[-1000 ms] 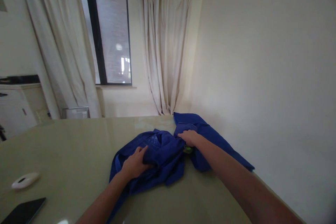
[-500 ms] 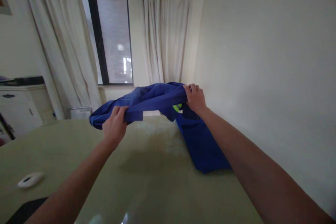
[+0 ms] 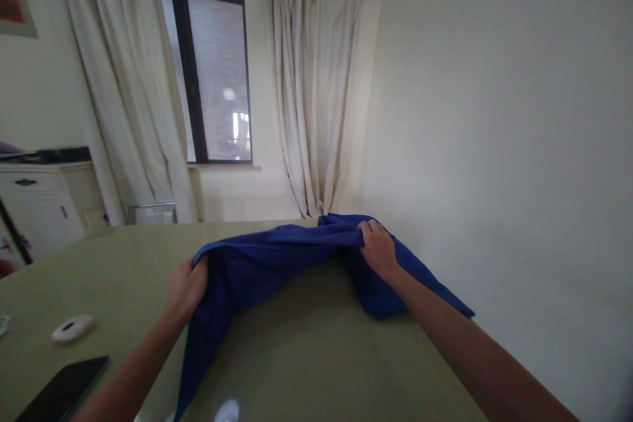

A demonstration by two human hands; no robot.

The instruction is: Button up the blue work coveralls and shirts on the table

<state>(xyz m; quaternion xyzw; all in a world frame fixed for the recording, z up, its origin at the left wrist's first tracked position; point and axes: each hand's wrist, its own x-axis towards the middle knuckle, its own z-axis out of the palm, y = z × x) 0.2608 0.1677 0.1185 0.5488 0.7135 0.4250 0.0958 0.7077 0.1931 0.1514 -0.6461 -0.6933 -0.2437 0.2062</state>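
A dark blue garment (image 3: 277, 264) stretches between my two hands above the table. My left hand (image 3: 188, 287) is closed on its left part, and a long piece hangs from there toward the near edge of the view. Further right, my right hand (image 3: 380, 247) pinches a gathered fold of the garment. Beneath and behind that hand, blue cloth (image 3: 378, 293) lies on the table and reaches out past my forearm. I cannot tell whether it is one piece with the held part.
The greenish table (image 3: 306, 362) spreads under the cloth. A white oval object (image 3: 73, 328) and a flat black device (image 3: 62, 389) lie on its left side. Beyond stand curtains (image 3: 316, 79), a window (image 3: 220, 79) and a white cabinet (image 3: 39, 198). A wall (image 3: 494, 145) borders the right.
The garment has come down, and its left part now hangs toward me. My left hand moved left and lower; my right hand lowered slightly. The yellow-green strip is out of sight.
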